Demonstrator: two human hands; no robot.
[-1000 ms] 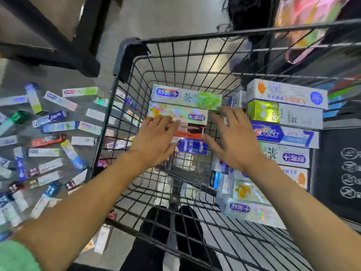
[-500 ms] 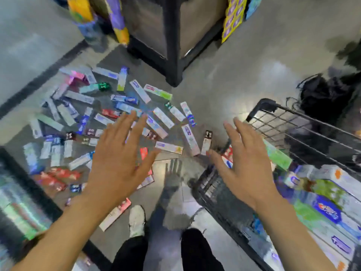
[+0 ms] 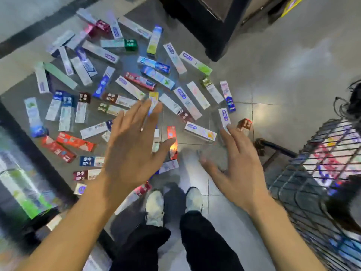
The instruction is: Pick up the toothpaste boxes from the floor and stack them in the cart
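Note:
Several toothpaste boxes (image 3: 136, 81) in many colours lie scattered flat over the grey tiled floor ahead of me. My left hand (image 3: 132, 147) hovers above them with fingers spread and straight, holding nothing. My right hand (image 3: 238, 165) is likewise spread and empty, above the floor near a white box (image 3: 200, 131) and a red box (image 3: 172, 141). The black wire cart (image 3: 316, 192) stands at the right edge, with stacked boxes blurred behind its mesh.
A dark shelf base (image 3: 207, 26) stands at the top centre. Another shelf with boxes (image 3: 21, 188) runs along the left edge. My shoes (image 3: 172, 204) and dark trousers are at the bottom centre. A dark bag (image 3: 351, 106) lies beyond the cart.
My view swung from the inside of the cart to the floor on the left. Both hands left the stacked boxes and now reach, empty, lower over the scattered boxes.

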